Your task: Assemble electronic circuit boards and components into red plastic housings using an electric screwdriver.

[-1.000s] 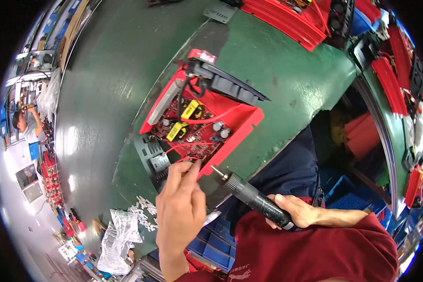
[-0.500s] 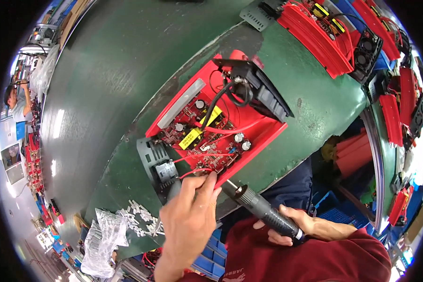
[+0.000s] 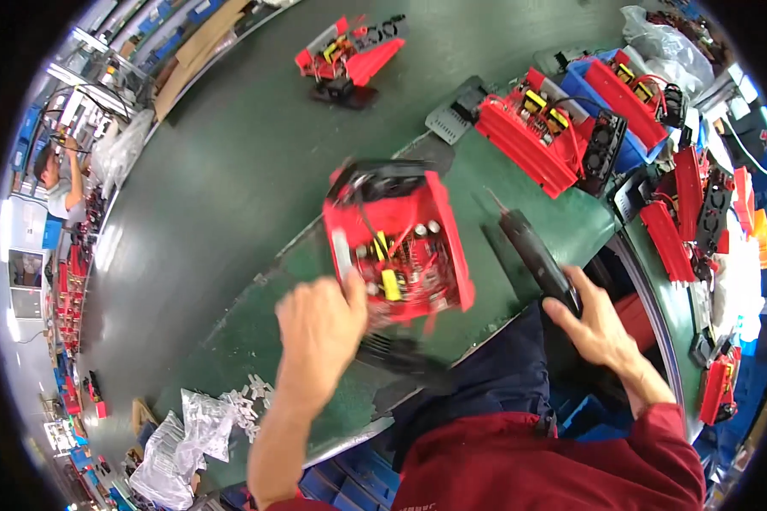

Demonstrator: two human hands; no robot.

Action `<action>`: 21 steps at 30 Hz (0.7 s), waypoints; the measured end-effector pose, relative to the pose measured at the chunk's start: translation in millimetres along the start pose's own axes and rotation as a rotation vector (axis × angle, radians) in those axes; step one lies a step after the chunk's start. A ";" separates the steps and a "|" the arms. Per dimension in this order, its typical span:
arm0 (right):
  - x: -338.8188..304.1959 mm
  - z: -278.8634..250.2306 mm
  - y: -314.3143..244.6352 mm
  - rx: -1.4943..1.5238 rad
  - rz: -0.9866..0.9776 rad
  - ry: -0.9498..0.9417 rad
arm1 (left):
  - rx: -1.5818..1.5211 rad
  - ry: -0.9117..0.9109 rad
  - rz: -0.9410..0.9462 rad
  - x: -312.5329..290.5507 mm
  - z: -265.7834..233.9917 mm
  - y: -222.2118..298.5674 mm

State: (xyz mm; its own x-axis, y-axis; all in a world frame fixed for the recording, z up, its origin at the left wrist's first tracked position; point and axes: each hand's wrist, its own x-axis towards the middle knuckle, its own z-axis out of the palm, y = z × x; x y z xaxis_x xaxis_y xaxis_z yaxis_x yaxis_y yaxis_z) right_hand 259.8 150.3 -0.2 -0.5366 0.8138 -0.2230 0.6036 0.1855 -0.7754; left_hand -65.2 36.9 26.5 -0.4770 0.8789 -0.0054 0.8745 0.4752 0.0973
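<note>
A: What did your right hand [image 3: 600, 319] have?
B: You grasped a black power screwdriver [image 3: 541, 260] in it, the tip pointing away from you, just right of the open red case [image 3: 453, 243].
A: And your left hand [image 3: 319, 328]?
B: It was curled at the case's left side, its thumb by the wall; whether you gripped it, I couldn't tell (the case was blurred).
A: Where was that case?
B: In front of you, over the green bench [image 3: 221, 213], with white pieces [image 3: 247, 407] and a clear plastic bag [image 3: 204, 430] at your left.
</note>
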 end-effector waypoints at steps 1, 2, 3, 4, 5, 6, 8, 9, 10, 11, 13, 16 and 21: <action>15.3 -0.9 0.4 -0.100 -0.137 0.072 | -0.089 -0.216 -0.038 -14.9 -8.7 5.3; 29.8 1.5 -14.7 -0.185 -0.219 0.181 | -0.563 -0.545 -0.213 -28.2 -16.2 6.1; 44.2 3.0 -23.2 -0.359 -0.434 0.310 | -0.707 -0.511 -0.257 -40.5 -32.9 9.0; 54.6 6.6 -31.5 -0.531 -0.650 0.434 | -0.853 -0.473 -0.306 -49.8 -55.1 13.8; 50.5 12.5 -41.1 -0.455 -0.726 0.430 | -0.703 -0.271 -0.332 -52.0 -74.5 11.0; 43.7 21.0 -51.8 -0.345 -0.769 0.319 | -0.655 -0.071 -0.370 -45.4 -78.0 -4.8; 31.0 53.9 -71.1 -0.229 -0.878 0.083 | -0.354 0.193 -0.438 -28.7 -81.6 -26.4; 26.9 70.7 -79.0 -0.216 -0.870 0.041 | -0.248 0.047 -0.457 -11.8 -73.7 -34.2; 23.9 85.5 -80.9 -0.251 -0.886 -0.004 | -0.140 -0.101 -0.483 2.7 -64.8 -44.2; 21.8 97.1 -82.9 -0.287 -0.900 -0.048 | -0.267 -0.280 -0.445 17.6 -55.9 -53.5; 22.0 103.7 -83.3 -0.275 -0.923 -0.008 | -0.385 -0.462 -0.398 37.8 -42.1 -58.8; 31.2 101.3 -84.4 -0.213 -0.927 -0.066 | -0.480 -0.569 -0.186 40.2 -30.9 -61.6; 41.4 94.4 -72.9 -0.140 -0.984 -0.149 | -0.294 0.117 0.279 -17.5 -64.6 -22.4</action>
State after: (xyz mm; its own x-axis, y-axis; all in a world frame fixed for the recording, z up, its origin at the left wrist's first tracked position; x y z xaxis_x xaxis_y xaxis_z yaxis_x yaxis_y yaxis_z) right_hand 137.9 118.5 -8.7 -0.8968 0.1879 0.4007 -0.0895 0.8096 -0.5801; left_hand -82.1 8.1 88.7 -0.2475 0.9533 0.1731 0.9173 0.1730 0.3587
